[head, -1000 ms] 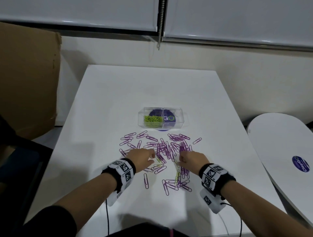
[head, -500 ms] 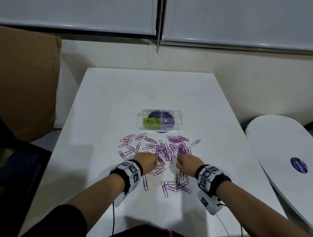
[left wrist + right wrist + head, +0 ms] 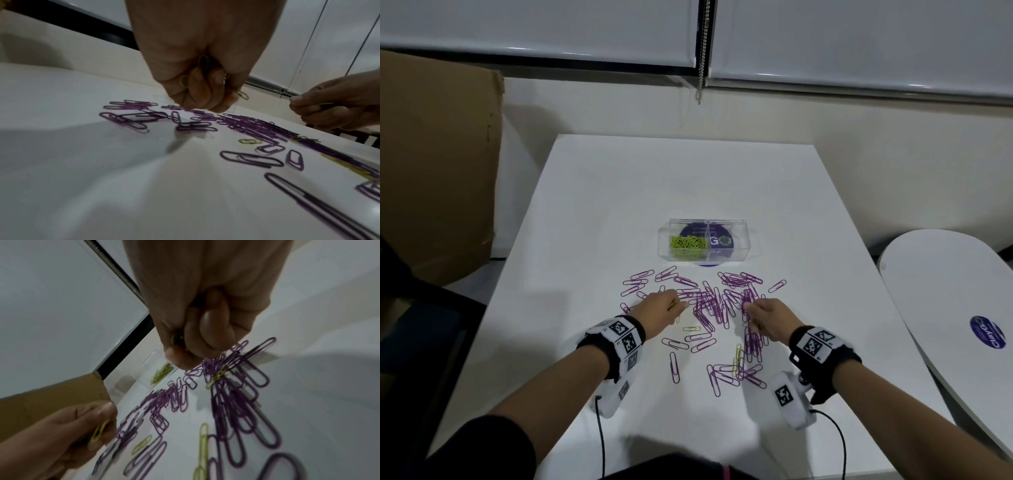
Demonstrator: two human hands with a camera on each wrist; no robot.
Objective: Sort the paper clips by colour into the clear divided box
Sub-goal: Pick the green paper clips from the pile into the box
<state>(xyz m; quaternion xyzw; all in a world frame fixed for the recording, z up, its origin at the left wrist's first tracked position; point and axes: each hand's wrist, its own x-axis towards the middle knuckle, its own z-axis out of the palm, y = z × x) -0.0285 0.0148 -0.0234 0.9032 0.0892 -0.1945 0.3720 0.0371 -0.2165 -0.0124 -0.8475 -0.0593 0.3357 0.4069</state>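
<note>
— Paper clips (image 3: 709,305): what is their status, read left to right?

— Left hand (image 3: 659,305): it is clenched round several green clips, whose loops show between the fingers in the left wrist view. It is at the left side of the purple heap and clear of the table (image 3: 688,178). Compared with half a second ago, the hands stand further apart and have shifted towards the far edge. One loose green clip (image 3: 691,329) now lies uncovered between them, nearer the left hand.

— And the centre?

— The purple clips are spread across the middle of the table, between the clear divided box (image 3: 743,240) and the near edge. The box sits just beyond the heap. Its left compartment holds the sorted green clips (image 3: 687,245). No clips show in its right compartment.

— Right hand?

— Right hand (image 3: 770,317): its fingers are curled and pinch something thin and green, probably one clip. The count cannot be confirmed. A few green clips (image 3: 738,356) remain among the purple ones below this hand, towards the near edge.

— What does this mean for the task?

— Both hands are loaded with green, so the green pass appears to be near its end. The likely next step is to carry both loads to the left compartment and then collect the stragglers. The purple sort is not yet started.
</note>
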